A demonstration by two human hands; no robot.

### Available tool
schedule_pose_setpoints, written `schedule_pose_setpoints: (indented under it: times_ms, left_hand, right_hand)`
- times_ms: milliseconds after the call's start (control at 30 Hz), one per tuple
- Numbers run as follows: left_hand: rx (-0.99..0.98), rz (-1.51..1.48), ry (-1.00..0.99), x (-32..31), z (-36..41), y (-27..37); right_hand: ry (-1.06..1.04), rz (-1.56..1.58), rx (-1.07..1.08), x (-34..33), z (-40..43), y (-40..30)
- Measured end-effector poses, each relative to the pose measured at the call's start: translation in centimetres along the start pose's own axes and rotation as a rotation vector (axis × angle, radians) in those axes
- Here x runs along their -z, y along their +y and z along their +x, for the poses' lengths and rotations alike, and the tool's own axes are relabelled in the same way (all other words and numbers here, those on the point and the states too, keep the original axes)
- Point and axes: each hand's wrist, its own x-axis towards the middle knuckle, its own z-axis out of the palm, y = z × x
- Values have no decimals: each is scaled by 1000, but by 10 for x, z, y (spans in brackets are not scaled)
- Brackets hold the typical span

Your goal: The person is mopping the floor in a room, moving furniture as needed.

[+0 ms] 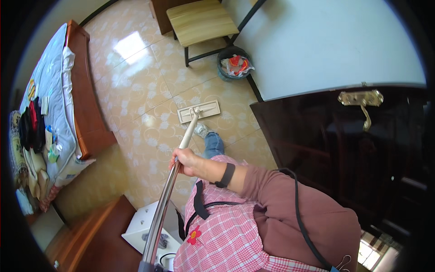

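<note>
My right hand [184,162] is closed around the pole of a flat mop, where the white lower tube [187,135] meets the shiny metal tube [164,202]. Ahead of my foot in a white shoe [203,130], the rectangular mop head [199,112] lies flat on the patterned tile floor [149,98]. The pole slants down toward the bottom edge, where a grey collar [146,266] shows. My left hand is out of view.
A bed [86,88] with bedding and clothes stands left. A wooden-topped stool [203,21] and a lined trash bin [235,64] stand ahead by the wall. The dark door [316,136] is at right. A white cabinet [137,222] and brown wooden furniture [98,234] are lower left.
</note>
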Motion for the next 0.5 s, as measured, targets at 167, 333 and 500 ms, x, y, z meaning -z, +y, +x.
schedule_pose_setpoints:
  times_ms: [167,333,500]
  left_hand:
    - [-163,-98,-91,-5,-15,0]
    - [-92,34,-153,-43,-18,-59]
    - [-40,-30,-397,-51,-18,-62]
  right_hand:
    - [-145,19,99,-10,-4,-15]
    - [-161,-22,285,16,52,-65]
    - [-165,16,312,50,43,-60]
